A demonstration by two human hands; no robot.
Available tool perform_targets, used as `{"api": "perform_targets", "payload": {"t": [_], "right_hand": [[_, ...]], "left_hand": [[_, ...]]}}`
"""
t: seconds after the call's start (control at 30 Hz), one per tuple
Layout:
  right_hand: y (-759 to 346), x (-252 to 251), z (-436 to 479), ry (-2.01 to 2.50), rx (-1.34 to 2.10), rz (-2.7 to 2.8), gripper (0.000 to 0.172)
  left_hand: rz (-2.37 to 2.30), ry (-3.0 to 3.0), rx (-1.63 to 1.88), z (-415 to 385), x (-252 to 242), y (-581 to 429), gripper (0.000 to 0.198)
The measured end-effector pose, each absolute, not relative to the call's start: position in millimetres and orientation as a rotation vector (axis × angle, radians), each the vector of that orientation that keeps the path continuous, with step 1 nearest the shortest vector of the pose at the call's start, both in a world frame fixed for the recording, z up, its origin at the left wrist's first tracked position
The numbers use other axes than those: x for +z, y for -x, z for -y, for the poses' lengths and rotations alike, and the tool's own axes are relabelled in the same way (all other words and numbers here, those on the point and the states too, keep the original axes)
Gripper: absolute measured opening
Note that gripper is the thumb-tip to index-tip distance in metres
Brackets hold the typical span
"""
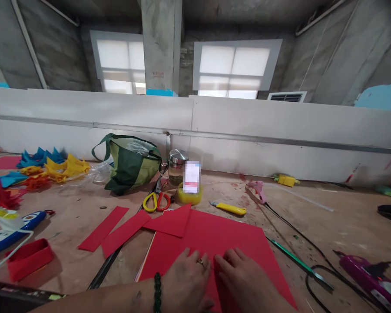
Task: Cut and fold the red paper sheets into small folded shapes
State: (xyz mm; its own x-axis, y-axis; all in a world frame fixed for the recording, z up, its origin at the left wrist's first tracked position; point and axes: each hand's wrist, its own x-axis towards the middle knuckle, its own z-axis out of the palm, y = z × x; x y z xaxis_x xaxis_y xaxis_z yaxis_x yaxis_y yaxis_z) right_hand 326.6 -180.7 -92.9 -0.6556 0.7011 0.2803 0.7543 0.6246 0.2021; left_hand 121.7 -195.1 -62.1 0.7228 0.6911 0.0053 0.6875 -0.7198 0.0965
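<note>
A large red sheet (221,228) lies before me, with the edges of other layers showing under its left side. My left hand (186,280), with a ring and a dark bead bracelet, has its fingers bent and closed on red material over the sheet. My right hand (246,280) is closed beside it, fingertips gripping the same red material. Between the hands a darker red fold runs toward me; its lower part leaves the view. Under the palms I cannot see. A red triangular piece (174,222) overlaps the sheet's far left corner, touching a red strip (127,232).
Scissors (156,202) and a yellow cutter (230,208) lie beyond the sheet. A phone (191,178) leans by a jar (177,167). Right are a green-handled tool (296,258), a pink glue gun (257,189) and a purple tool (371,278) with cables. A red band (31,261) sits left.
</note>
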Motion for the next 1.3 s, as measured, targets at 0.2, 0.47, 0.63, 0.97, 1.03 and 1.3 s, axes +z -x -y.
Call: {"api": "perform_targets", "payload": {"t": [0.2,0.47,0.63,0.97,1.03,1.3], "right_hand": [[-333.6,-99.1,180.0,0.951,-0.596,2.698,0.026],[-335.2,-87.4,179.5,1.008,-0.461,2.912,0.01],[-329.5,-77.6,179.9,1.052,-0.344,2.956,0.007],[-321.2,-24.2,172.9,1.484,0.226,2.726,0.025],[-315.6,-0.8,153.1,1.546,0.099,2.665,0.044],[-257.2,57.2,15.0,1.802,-0.349,2.447,0.07]], "left_hand": [[-1.095,-2.814,0.047,197.1,-62.1,-106.1,0.078],[-1.142,-2.686,0.062,186.4,-45.8,-106.6,0.061],[-1.104,-2.765,0.086,185.7,-64.9,-103.9,0.09],[-1.15,-2.75,0.182,181.6,-44.8,-103.9,0.083],[-1.285,-2.638,0.419,158.1,-25.4,-98.5,0.068],[-1.75,-2.055,0.92,5.2,-36.7,-69.3,0.088]]}}
